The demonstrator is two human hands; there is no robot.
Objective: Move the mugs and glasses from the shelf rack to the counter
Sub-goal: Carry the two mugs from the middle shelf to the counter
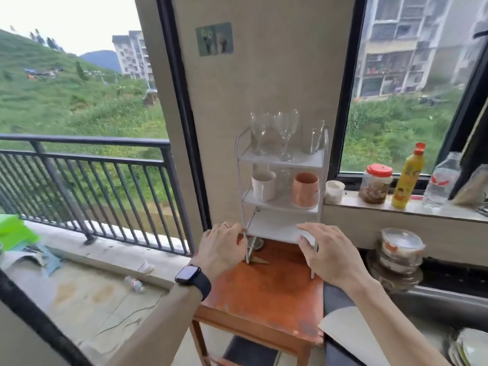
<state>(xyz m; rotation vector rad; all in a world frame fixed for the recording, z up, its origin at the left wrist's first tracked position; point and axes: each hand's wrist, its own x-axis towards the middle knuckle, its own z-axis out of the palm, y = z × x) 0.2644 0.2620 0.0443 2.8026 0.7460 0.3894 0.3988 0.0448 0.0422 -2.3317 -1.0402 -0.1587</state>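
Mugs (264, 187) and glasses (286, 130) all sit on the rack (274, 228), centre frame. Left hand (223, 249) curls loosely at its front leg, can't tell if gripping; right hand (327, 253) fingers (306, 227) spread, holding nothing. Jostle that spindly rack and the top glasses probably topple.

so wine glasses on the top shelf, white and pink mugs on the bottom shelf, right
No. The head view shows the white mug and pink mug on the middle shelf, not the bottom. The wine glasses are on the top shelf.
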